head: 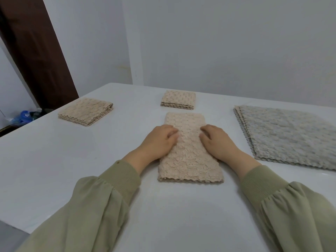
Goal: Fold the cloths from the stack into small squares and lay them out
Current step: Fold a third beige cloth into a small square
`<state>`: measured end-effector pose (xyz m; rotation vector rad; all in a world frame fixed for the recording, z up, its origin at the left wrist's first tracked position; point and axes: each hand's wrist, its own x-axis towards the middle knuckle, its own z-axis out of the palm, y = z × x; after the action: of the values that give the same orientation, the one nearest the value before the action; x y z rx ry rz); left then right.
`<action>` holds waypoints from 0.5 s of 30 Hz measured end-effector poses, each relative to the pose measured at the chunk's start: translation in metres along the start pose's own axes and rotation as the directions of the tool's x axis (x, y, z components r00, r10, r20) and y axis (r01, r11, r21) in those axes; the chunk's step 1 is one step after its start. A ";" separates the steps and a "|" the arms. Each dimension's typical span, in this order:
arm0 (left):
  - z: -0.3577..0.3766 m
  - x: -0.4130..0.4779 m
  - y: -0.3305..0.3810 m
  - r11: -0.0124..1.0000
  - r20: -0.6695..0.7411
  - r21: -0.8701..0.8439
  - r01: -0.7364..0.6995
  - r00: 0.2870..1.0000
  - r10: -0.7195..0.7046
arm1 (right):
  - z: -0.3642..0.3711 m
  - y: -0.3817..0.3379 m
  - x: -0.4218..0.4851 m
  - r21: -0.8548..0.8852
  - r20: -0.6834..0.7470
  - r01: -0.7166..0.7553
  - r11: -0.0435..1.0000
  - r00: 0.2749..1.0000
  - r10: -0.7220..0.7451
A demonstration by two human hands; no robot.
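A beige textured cloth [189, 157], folded into a long strip, lies in the middle of the white table [54, 160]. My left hand [158, 140] rests on the strip's left edge and my right hand [216, 142] on its right edge, fingers bent onto the fabric. Whether they pinch it I cannot tell. A folded beige square [178, 99] lies just beyond the strip. Another folded beige square [85, 111] lies at the far left. The stack of unfolded cloths [287, 135], grey on top, sits at the right.
The table's left edge runs diagonally at the left, with a dark brown door [36, 51] and blue plastic bottles [23, 116] on the floor beyond it. A pale wall [218, 42] stands close behind the table's far edge.
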<state>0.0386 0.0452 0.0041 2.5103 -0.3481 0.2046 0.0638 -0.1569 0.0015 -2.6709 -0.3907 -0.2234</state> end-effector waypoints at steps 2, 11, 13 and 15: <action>-0.002 0.009 -0.005 0.987 -0.121 -0.134 0.088 0.987 -0.105 | -0.001 0.001 0.007 0.048 -0.056 -0.032 0.998 0.998 0.035; 0.005 0.062 -0.026 0.949 -0.318 -0.009 0.315 0.899 -0.302 | 0.008 0.013 0.053 0.053 -0.166 -0.225 0.973 0.959 0.231; 0.006 0.072 -0.029 0.929 -0.323 0.111 0.353 0.897 -0.302 | 0.010 0.015 0.063 0.023 -0.185 -0.236 0.972 0.954 0.236; 0.006 0.080 -0.031 0.910 -0.324 0.166 0.380 0.893 -0.314 | 0.011 0.017 0.074 -0.013 -0.214 -0.247 0.969 0.947 0.239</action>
<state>0.1246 0.0503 0.0007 2.6591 0.2638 0.4847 0.1397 -0.1492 0.0013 -2.6674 0.0111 -0.4372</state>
